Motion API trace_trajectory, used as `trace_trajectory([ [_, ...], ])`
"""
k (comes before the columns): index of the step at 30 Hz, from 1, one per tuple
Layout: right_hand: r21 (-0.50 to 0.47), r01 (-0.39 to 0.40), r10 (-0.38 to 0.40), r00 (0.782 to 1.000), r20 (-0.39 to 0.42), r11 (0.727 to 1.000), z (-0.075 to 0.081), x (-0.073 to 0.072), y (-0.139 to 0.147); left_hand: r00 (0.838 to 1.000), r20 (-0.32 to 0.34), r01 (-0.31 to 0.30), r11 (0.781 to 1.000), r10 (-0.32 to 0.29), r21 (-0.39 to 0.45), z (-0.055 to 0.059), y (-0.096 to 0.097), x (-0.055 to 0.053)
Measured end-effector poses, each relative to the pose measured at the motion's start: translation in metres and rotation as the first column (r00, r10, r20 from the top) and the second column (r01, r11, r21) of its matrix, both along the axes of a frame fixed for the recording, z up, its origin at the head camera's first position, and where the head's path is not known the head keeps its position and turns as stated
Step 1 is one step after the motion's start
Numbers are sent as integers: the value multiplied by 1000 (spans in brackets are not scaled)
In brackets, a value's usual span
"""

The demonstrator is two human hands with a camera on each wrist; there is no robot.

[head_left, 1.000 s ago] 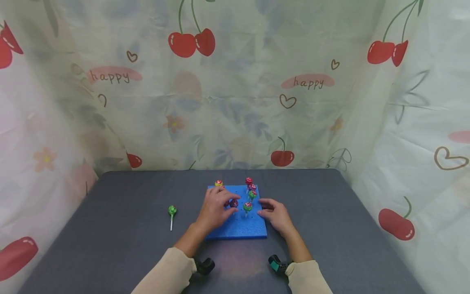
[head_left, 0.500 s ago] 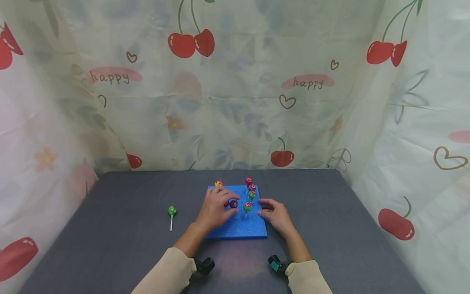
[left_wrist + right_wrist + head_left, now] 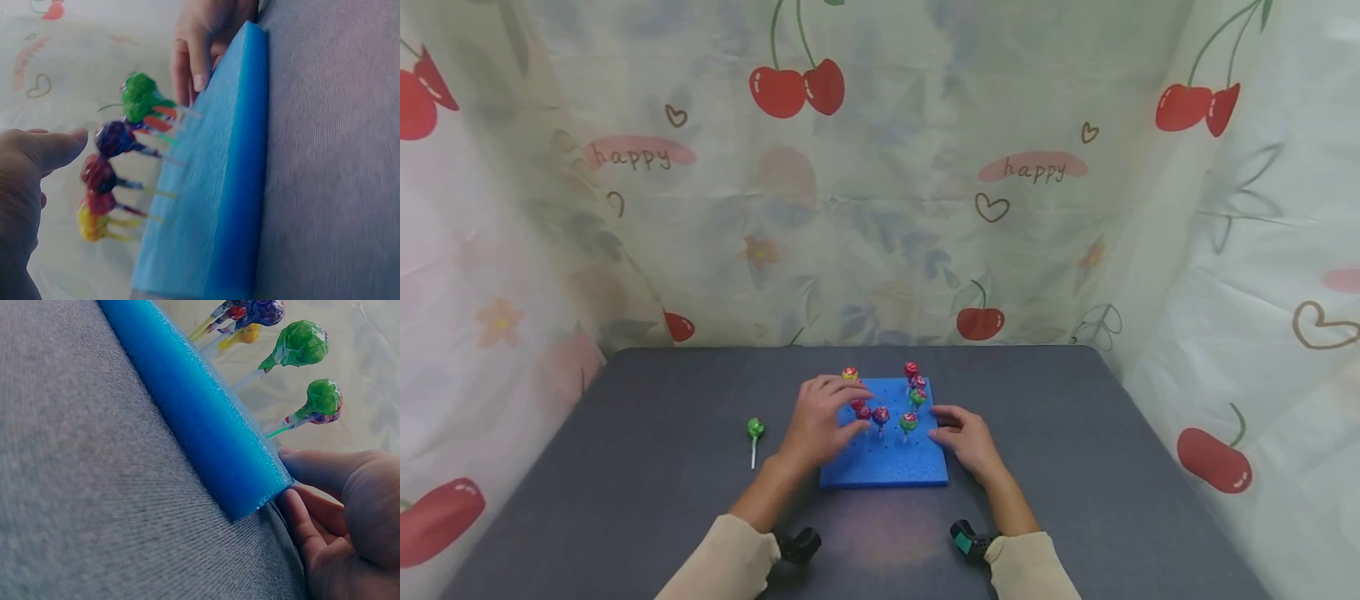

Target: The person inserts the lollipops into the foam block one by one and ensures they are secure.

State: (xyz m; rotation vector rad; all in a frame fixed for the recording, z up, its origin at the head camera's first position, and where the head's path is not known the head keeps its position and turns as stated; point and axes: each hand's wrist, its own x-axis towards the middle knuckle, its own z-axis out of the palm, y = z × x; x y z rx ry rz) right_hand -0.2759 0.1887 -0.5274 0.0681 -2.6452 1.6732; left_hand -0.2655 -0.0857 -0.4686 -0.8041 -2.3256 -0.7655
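Note:
A blue foam board lies on the table with several wrapped lollipops standing in it on their sticks. My left hand hovers over its left side, fingers spread from the thumb and nothing between them. Just right of the left thumb stands a purple lollipop; a green and red lollipop is further right. In the left wrist view, the left thumb is apart from the purple lollipop. My right hand holds the board's right edge, thumb on top and fingers against the side.
A single green lollipop lies on the dark grey table, left of the board. Red and purple lollipops stand along the board's far right. A cherry-printed curtain hangs behind and on both sides.
My left hand has drawn back to the left and slightly up from the purple lollipop, which stays standing in the board. The right hand has kept its place on the edge.

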Motion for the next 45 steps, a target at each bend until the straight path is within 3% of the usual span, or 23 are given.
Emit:
trace_trajectory([
  [10,-2,3,-3,1000,3,1000,-1,0,1,992,71,-107,994,109,-25,-4,-38,2],
  [17,0,0,0,1000,-6,1000,0,0,0,966,172,-186,981,192,-53,-13,-67,0],
  [22,11,2,-2,1000,-8,1000,-1,-1,-1,944,244,-203,975,220,-93,-19,-85,-1],
  [28,15,9,-9,1000,-4,1000,-1,0,-1,896,362,-203,962,258,-183,-27,-104,-1],
  [35,13,1,-1,1000,-9,1000,-1,0,-1,862,448,-154,964,239,-217,-30,-125,0],
  [41,8,2,-2,1000,-13,1000,-1,0,-1,788,564,-141,965,245,-223,-27,-133,-2],
  [45,6,4,-4,1000,-10,1000,-1,-1,-1,756,605,-164,967,250,-195,-22,-134,-4],
])
